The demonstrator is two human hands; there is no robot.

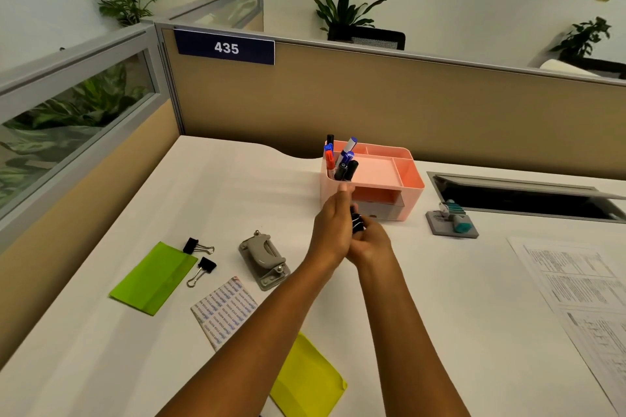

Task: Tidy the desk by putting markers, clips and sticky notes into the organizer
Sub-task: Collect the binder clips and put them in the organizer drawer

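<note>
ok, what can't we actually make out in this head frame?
- Black clips between the hands: count unclear, fingers cover them.
- Right hand grip: partly hidden by the left hand.
- Organizer drawer: hands block its front.
- Yellow sticky pad: crossed by the left forearm.
- Printed sheets: text too small, cut by the right edge.
- Marker labels: too small.
</note>
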